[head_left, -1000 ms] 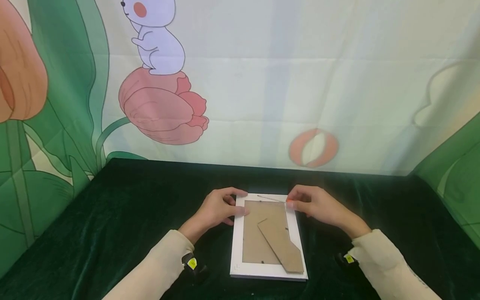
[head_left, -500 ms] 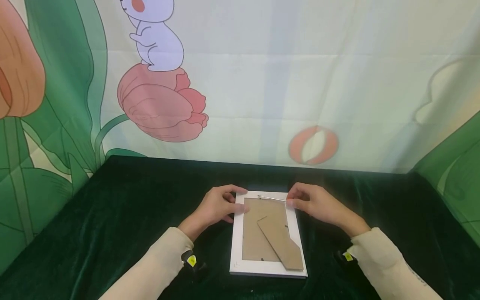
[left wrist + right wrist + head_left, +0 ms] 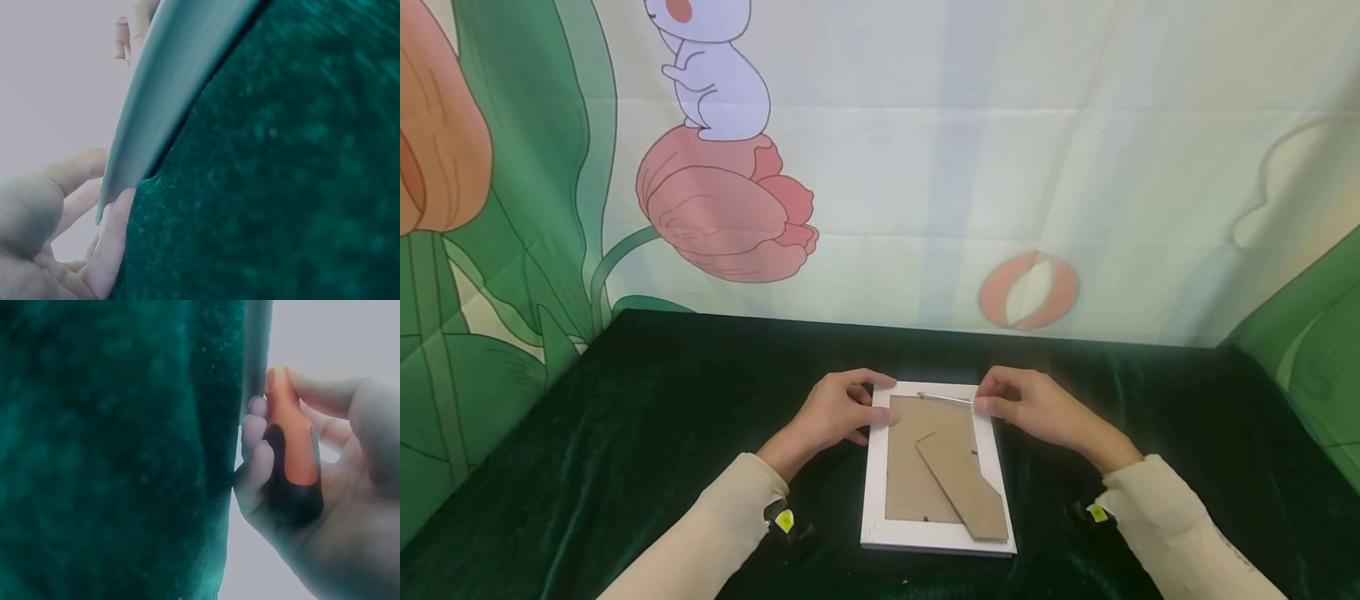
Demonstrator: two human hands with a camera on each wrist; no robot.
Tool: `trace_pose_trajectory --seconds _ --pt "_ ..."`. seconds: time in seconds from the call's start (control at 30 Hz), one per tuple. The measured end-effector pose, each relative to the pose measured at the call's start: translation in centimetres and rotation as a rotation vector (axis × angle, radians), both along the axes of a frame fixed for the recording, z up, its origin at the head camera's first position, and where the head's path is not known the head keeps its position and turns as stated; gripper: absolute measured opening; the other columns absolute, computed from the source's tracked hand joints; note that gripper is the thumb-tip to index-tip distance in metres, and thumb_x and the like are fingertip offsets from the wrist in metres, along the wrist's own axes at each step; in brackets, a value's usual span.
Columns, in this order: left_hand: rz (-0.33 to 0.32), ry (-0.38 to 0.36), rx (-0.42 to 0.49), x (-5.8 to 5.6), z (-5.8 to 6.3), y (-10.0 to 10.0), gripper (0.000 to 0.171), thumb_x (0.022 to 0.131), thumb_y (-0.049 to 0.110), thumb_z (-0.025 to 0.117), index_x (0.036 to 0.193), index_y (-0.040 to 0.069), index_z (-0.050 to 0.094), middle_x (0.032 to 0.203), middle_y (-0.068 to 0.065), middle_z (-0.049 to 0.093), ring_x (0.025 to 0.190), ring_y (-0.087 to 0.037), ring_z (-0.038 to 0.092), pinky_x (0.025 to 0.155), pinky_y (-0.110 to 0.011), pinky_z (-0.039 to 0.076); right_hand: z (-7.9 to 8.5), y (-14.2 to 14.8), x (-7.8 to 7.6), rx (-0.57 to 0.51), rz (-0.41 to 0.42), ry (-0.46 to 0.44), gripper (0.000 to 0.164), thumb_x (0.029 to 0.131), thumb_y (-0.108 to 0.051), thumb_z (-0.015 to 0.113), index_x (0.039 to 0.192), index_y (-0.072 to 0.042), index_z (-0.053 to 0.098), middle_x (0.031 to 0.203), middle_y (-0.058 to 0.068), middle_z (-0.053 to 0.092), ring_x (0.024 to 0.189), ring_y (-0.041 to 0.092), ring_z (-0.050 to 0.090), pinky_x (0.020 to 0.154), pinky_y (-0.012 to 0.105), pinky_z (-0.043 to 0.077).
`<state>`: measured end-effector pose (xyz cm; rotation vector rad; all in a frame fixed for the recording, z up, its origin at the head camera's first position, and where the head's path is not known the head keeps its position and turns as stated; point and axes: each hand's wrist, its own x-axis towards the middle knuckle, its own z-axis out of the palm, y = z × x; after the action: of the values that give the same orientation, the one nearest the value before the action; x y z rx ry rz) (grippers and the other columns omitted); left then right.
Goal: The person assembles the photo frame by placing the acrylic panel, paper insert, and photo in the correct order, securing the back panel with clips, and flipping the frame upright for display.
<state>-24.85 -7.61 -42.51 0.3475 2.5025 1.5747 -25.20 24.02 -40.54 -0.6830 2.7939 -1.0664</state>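
Note:
A white picture frame point(image 3: 874, 500) lies face down, its brown backing board point(image 3: 910, 475) and slanted easel stand point(image 3: 967, 496) showing. My left hand point(image 3: 838, 410) holds the upper left side, thumb on top and other fingers along the edge; the left wrist view shows fingers round the frame's side point(image 3: 165, 94). In my right hand point(image 3: 1026, 402) is a screwdriver point(image 3: 300, 450) with an orange and black handle, gripped between thumb and curled fingers. Its thin metal shaft point(image 3: 946, 398) crosses the frame's top border, the tip by the backing's upper edge. Small dark tabs point(image 3: 974, 452) sit along the backing's edges.
Dark green velvet cloth point(image 3: 700, 400) covers the table beneath the frame. Behind stands a pale curtain point(image 3: 887, 167) printed with flowers and a white animal. A black strap device with a yellow mark point(image 3: 785, 522) is on my left wrist, another point(image 3: 1097, 513) on the right.
The screwdriver's tip has shifted slightly toward me, from the frame's top border to the backing's upper edge. Both hands keep their holds, and the frame stays in place.

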Motion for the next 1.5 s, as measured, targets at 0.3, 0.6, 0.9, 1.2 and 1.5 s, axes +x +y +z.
trace_pose_trajectory --seconds 0.3,0.6,0.9,1.2,1.5 --pt "-0.003 -0.008 0.000 0.1 -0.2 -0.1 0.047 0.088 0.019 0.089 0.132 0.014 0.073 0.100 -0.012 0.063 0.080 -0.024 0.072 0.066 -0.035 0.065 0.0 0.1 0.1 -0.002 0.013 -0.023 0.008 0.101 -0.026 0.074 0.106 -0.019 0.072 0.101 -0.002 0.072 0.091 0.021 0.067 0.080 0.036 0.062" --pt "-0.004 -0.003 0.002 0.0 -0.1 -0.1 0.046 0.089 0.018 0.089 0.132 0.014 0.073 0.100 -0.012 0.063 0.081 -0.025 0.072 0.066 -0.035 0.065 0.3 0.1 0.1 -0.009 0.019 -0.060 0.006 0.100 -0.024 0.075 0.102 -0.020 0.071 0.099 -0.001 0.071 0.082 0.023 0.066 0.073 0.038 0.061" --pt "-0.007 -0.006 -0.001 0.0 0.0 -0.1 0.045 0.089 0.018 0.088 0.132 0.015 0.073 0.100 -0.012 0.062 0.081 -0.025 0.072 0.065 -0.035 0.065 0.8 0.0 0.1 0.009 0.040 -0.112 0.007 0.101 -0.026 0.075 0.101 -0.020 0.072 0.093 0.001 0.068 0.071 0.027 0.062 0.055 0.037 0.057" --pt "0.003 -0.016 0.002 0.0 0.0 -0.1 0.045 0.089 0.017 0.088 0.132 0.015 0.073 0.101 -0.013 0.062 0.081 -0.025 0.072 0.066 -0.035 0.065 1.2 -0.2 0.0 0.012 0.066 -0.134 0.008 0.101 -0.026 0.075 0.101 -0.019 0.070 0.089 0.003 0.066 0.068 0.026 0.061 0.051 0.033 0.053" --pt "0.011 -0.025 -0.007 0.1 0.4 0.0 0.045 0.089 0.018 0.089 0.132 0.015 0.074 0.101 -0.012 0.062 0.080 -0.025 0.072 0.066 -0.035 0.065 1.4 -0.2 -0.1 0.033 0.074 -0.142 0.010 0.101 -0.026 0.076 0.099 -0.019 0.069 0.088 0.003 0.066 0.067 0.026 0.061 0.051 0.032 0.052"
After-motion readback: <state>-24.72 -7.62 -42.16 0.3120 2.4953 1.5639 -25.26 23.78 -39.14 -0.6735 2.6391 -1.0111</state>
